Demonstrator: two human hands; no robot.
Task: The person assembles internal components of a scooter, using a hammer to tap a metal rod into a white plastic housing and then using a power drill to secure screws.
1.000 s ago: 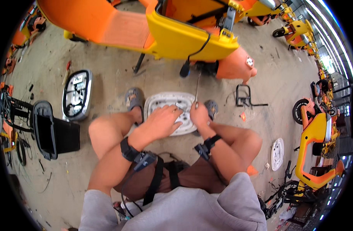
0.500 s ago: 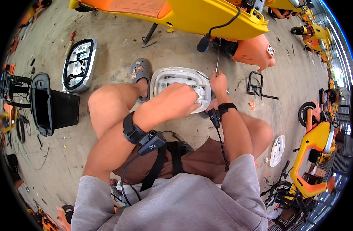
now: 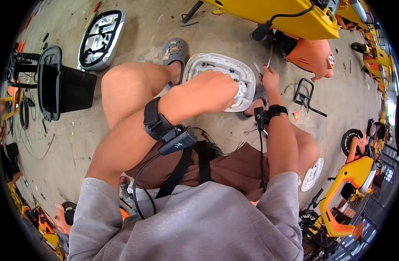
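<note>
A white, rounded plastic cover (image 3: pixel 199 63) lies inside-up between my feet, with moulded ribs and small fittings in it. My left hand (image 3: pixel 208 92) is closed over its near right part; the fingertips are hidden below the knuckles, so what they grip cannot be seen. Right of the cover, my right hand (image 3: pixel 270 79) is closed around a thin metal rod (image 3: pixel 271 56) that points away from me. Its lower end is hidden in the fist. A short pale strip (image 3: pixel 256 67) shows between that hand and the cover.
A second cover with a black rim (image 3: pixel 114 35) and a black bin (image 3: pixel 78 89) lie at left. A yellow scooter body (image 3: pixel 290 17) with an orange part (image 3: pixel 310 58) stands ahead. A bent black metal frame (image 3: pixel 304 93) lies right; a yellow scooter frame (image 3: pixel 332 209) is lower right.
The whole view has shifted, so the cover, hands and scooter appear farther right and higher. My left hand stays over the cover and my right hand keeps the rod.
</note>
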